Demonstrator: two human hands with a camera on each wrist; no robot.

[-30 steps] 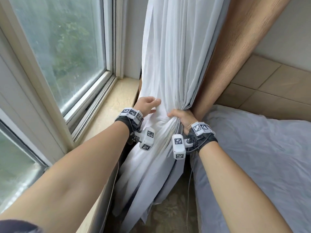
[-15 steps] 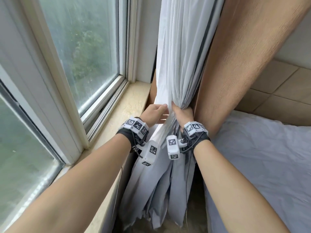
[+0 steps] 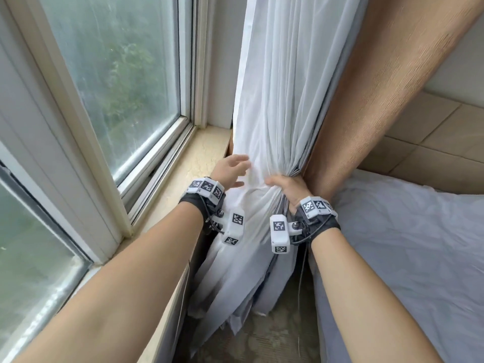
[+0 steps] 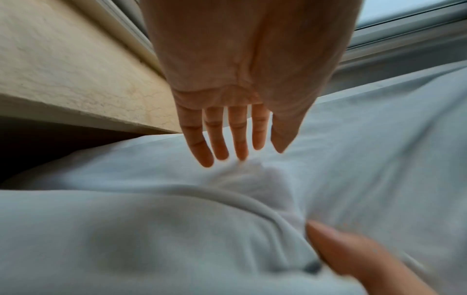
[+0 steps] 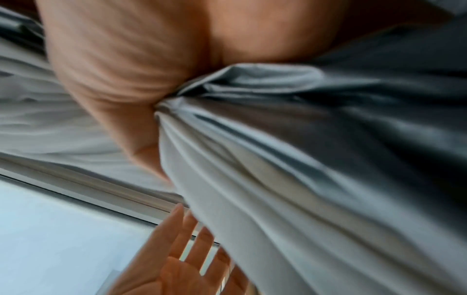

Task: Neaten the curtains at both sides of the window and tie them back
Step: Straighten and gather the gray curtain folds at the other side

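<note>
A white sheer curtain [image 3: 272,106] hangs beside the window, with a brown curtain [image 3: 372,82] behind it to the right. My right hand [image 3: 286,186] grips the gathered white folds [image 5: 252,159] at sill height, bunching them into a waist. My left hand [image 3: 231,170] is at the curtain's left edge with fingers [image 4: 220,139] straight and spread, tips just off the cloth [image 4: 177,219]. The thumb of my right hand [image 4: 353,251] shows pressed into the bunch. Below the grip the curtain falls loose to the floor [image 3: 235,297].
The window [image 3: 117,74] and its beige stone sill [image 3: 188,174] run along the left. A bed with a grey-white sheet [image 3: 408,252] presses close on the right. A narrow strip of patterned floor [image 3: 275,339] lies between sill and bed.
My left hand has let go of the curtain's edge and opened its fingers. The right hand keeps its grip on the bunch. The head view has shifted a little.
</note>
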